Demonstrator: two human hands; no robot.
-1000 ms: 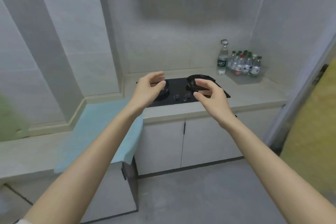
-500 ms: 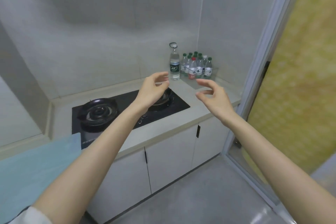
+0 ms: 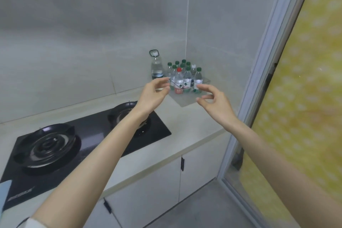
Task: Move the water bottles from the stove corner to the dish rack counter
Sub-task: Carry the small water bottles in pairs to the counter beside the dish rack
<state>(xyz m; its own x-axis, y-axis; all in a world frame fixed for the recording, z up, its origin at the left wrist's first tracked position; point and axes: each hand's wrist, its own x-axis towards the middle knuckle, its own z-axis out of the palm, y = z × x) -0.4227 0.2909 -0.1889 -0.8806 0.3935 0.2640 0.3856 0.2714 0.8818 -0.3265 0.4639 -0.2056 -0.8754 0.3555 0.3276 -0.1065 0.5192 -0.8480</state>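
On your left, the black glass two-burner hob point(image 3: 88, 135) has slid to the near-left edge of your view. A second ago it sat dead ahead, so you have turned right and stepped toward the corner.

Your left hand point(image 3: 153, 94) is stretched out above the hob's right burner. Its thumb and fingers are loosely curved and apart, with nothing between them. Its fingertips overlap the foot of the tall clear plastic bottle with a looped white cap point(image 3: 157, 68), but you look short of it rather than touching.

Just right of that bottle stands the huddle of small clear water bottles with green caps point(image 3: 187, 77), with one red-capped small bottle point(image 3: 178, 83) at the front. They all stand upright on a clear flat mat point(image 3: 185, 102) in the far corner of the pale stone counter point(image 3: 194, 122), exactly where they stood a second ago.

Your right hand point(image 3: 214, 100) is shaped the same way, fingers spread and curved and holding nothing, at the right flank of the huddle.

Both hands were over the hob before and now bracket the bottles. The approach is nearly finished, but nothing has been lifted. The dish rack counter is out of view, probably behind you to the left.

At the far right hangs the yellow dotted panel point(image 3: 305, 98) past the grey door frame.
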